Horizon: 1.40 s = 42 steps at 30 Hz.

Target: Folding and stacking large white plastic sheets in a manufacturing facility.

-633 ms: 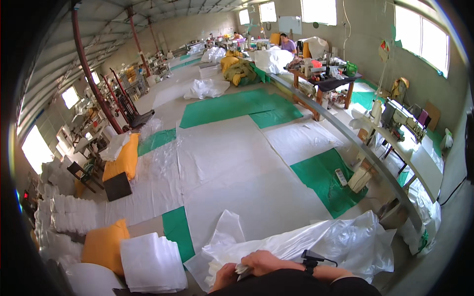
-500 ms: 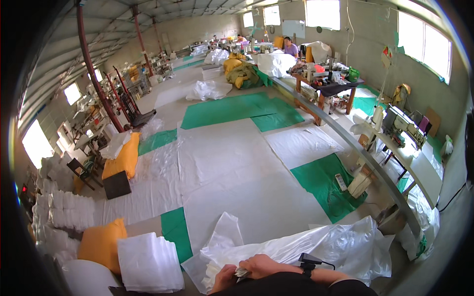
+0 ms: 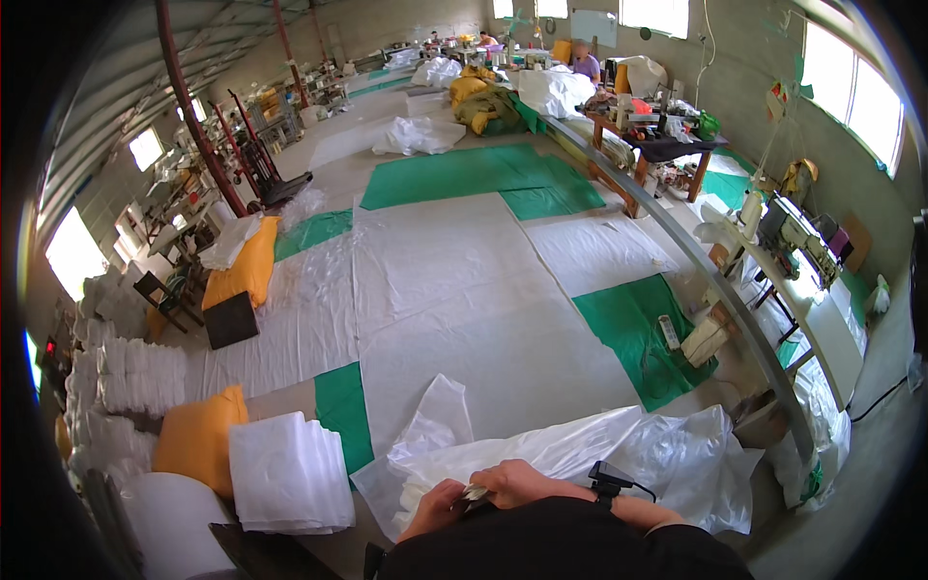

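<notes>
Close to my body, both hands work at the near edge of white plastic sheeting [image 3: 551, 443]. My left hand [image 3: 440, 505] is closed on the gathered edge of this sheeting. Beside it, my right hand [image 3: 510, 480] has curled fingers gripping the same bunched edge; a small pale fold shows between the hands. A black device with a cable [image 3: 611, 478] is strapped to my right wrist. The sheeting spreads to the right in shiny creases, and one flap [image 3: 438, 416] stands up ahead of my hands. My fingertips are partly hidden.
At left lie a folded white stack [image 3: 287, 474] and an orange sack [image 3: 198, 432]. White and green sheets [image 3: 464, 319] cover the floor ahead. A metal rail [image 3: 710, 275] runs along the right, beside a sewing machine [image 3: 800, 237]. Another person [image 3: 586, 66] sits far back.
My view has tilted down and shifted slightly, so the scene sits higher. Both hands stay on the sheeting edge, and more of my dark clothing shows.
</notes>
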{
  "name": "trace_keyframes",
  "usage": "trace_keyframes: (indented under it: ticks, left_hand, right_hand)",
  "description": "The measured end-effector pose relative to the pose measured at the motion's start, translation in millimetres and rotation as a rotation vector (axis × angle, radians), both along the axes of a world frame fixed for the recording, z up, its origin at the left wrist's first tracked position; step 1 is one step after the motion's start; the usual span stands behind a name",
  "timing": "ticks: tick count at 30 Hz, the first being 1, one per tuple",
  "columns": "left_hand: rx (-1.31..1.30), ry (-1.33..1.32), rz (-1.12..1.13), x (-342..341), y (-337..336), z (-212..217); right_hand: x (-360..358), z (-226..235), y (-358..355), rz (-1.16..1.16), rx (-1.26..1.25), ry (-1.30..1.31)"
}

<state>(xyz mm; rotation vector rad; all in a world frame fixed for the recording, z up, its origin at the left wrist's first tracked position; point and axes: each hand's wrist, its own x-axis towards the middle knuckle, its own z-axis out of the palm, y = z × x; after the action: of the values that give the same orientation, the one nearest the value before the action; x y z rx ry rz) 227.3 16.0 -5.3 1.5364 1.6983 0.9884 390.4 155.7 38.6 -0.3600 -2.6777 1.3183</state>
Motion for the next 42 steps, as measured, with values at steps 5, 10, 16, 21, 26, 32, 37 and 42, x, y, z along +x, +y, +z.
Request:
trace_keyframes:
  ticks: [5,10,16,21,26,32,37,42]
  left_hand:
    - [0.042,0.066,0.057,4,0,-12]
    - [-0.009,-0.072,0.094,3,-7,-43]
    - [-0.043,-0.607,0.169,3,-18,-96]
    - [0.033,-0.530,0.101,-1,-5,-106]
    - [0.145,-0.291,0.032,-4,11,-114]
    - [0.304,-0.237,-0.080,-13,23,-116]
    - [-0.048,-1.321,0.180,-26,14,-140]
    - [0.152,-0.314,0.064,-32,17,-137]
  right_hand:
    - [-3,12,1,-0.053,0.012,-0.058]
    - [0,-20,-6,-0.103,-0.068,0.070]
    - [4,-6,2,-0.052,0.003,0.134]
    - [10,27,2,-0.052,-0.137,0.002]
    - [11,19,7,-0.109,-0.126,-0.094]
    - [20,16,18,-0.177,0.226,0.037]
    - [28,42,28,-0.165,0.274,0.053]
    - [38,53,33,-0.248,0.314,0.117]
